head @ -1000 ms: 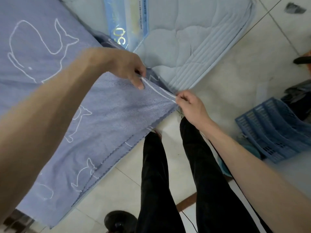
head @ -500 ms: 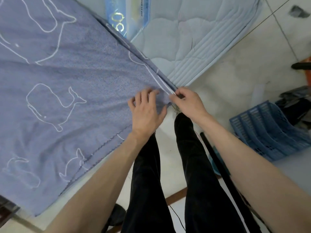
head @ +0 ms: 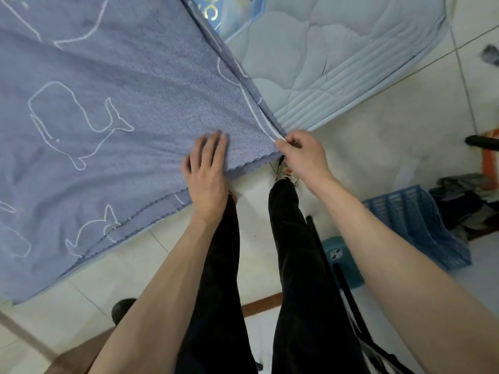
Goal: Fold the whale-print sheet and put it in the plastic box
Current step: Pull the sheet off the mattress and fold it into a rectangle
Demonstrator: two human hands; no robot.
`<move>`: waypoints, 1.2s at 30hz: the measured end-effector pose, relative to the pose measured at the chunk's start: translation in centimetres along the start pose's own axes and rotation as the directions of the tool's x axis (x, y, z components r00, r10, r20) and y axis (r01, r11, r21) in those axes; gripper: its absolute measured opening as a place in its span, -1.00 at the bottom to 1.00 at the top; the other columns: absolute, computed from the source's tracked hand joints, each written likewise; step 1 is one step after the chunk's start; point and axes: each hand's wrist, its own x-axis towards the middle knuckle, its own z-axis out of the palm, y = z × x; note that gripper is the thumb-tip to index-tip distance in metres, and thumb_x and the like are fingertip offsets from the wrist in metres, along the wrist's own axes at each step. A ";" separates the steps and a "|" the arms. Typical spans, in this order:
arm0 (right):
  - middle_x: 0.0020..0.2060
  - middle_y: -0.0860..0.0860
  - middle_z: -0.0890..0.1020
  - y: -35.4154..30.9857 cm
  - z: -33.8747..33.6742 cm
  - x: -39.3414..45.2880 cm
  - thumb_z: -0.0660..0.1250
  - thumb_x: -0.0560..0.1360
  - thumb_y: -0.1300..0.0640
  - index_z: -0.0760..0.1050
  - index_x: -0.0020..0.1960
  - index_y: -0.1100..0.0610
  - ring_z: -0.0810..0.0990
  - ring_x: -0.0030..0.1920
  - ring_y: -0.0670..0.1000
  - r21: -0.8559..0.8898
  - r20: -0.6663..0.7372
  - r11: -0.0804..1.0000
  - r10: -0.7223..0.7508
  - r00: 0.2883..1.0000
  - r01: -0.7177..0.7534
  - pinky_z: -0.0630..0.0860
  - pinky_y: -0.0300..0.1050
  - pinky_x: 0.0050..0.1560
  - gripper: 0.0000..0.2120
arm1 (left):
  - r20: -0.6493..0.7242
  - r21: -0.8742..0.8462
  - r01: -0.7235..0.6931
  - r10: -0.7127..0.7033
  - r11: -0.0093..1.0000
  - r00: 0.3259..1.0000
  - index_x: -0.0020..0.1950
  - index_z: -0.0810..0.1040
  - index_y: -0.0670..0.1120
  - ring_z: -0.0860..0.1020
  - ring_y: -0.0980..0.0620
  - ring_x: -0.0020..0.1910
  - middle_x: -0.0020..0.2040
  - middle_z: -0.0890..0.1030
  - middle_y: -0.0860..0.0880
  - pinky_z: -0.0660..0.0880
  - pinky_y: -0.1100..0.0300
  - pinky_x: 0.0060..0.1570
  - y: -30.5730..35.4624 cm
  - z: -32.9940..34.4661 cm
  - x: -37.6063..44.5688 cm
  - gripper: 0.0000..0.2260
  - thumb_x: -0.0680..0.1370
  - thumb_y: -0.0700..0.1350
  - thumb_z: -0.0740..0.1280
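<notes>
The blue whale-print sheet [head: 113,109] lies doubled over on the mattress, filling the left and upper part of the view, with its scalloped edges stacked near the bed's edge. My left hand [head: 206,171] rests flat on the sheet near its corner, fingers straight. My right hand [head: 301,155] pinches the white-piped corner of the sheet just to the right of it. A blue slatted plastic box [head: 421,225] stands on the floor at the right, beyond my right forearm.
A pale quilted mattress [head: 337,55] shows at the top right with a shiny label at its top edge. My black-trousered legs stand on white floor tiles. Dark clutter and an orange object sit at the far right, and a teal stool stands by the box.
My left hand let go of the lifted edge, swung down beside the right hand and flattened onto the sheet. The top layer now lies spread over the bed. My right hand kept its pinch.
</notes>
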 end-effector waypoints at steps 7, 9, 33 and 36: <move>-0.33 -0.09 0.44 1.0 0.4 0.3 0.36 0.47 0.12 0.42 -0.29 0.11 0.39 -0.32 -0.17 -0.157 0.008 0.984 -0.082 0.997 0.082 0.28 -0.32 -0.31 -0.80 | -0.148 -0.022 -0.200 0.195 0.980 0.970 0.45 0.52 0.04 0.51 -0.19 0.16 0.31 0.53 -0.06 0.47 -0.05 0.03 -1.2 -1.3 -3.7 -0.52 0.64 -0.37 0.14; -0.37 -0.07 0.42 1.5 0.5 -0.1 0.34 0.49 0.12 0.40 -0.27 0.11 0.35 -0.36 -0.11 -0.137 -0.028 0.989 -0.055 0.998 0.050 0.29 -0.24 -0.33 -0.80 | -0.058 -0.029 -0.182 0.180 0.983 0.982 0.40 0.56 0.01 0.52 -0.23 0.11 0.25 0.56 -0.12 0.49 -0.09 0.01 -0.9 -0.6 -3.9 -0.50 0.57 -0.41 0.23; -0.30 0.07 0.68 2.6 -0.4 -0.3 0.43 0.40 0.15 0.52 -0.32 0.04 0.57 -0.29 -0.07 0.074 -0.183 0.993 0.101 0.978 -0.088 0.47 -0.17 -0.22 -0.85 | 0.109 -0.140 -0.129 0.145 0.982 0.983 0.13 0.54 -0.04 0.50 -0.08 0.05 0.04 0.55 0.00 0.33 -0.01 0.12 -0.6 2.8 -4.1 -0.87 0.64 -0.21 0.27; -0.30 0.11 0.68 2.6 -0.4 -0.2 0.43 0.35 0.15 0.52 -0.35 0.05 0.57 -0.32 -0.07 0.111 -0.213 0.988 0.130 0.968 -0.108 0.47 -0.21 -0.26 -0.87 | -0.020 -0.228 -0.162 0.161 0.960 0.987 0.13 0.52 -0.07 0.47 -0.07 0.01 0.05 0.55 -0.01 0.35 0.00 0.05 0.1 2.0 -4.4 -0.80 0.71 -0.19 0.10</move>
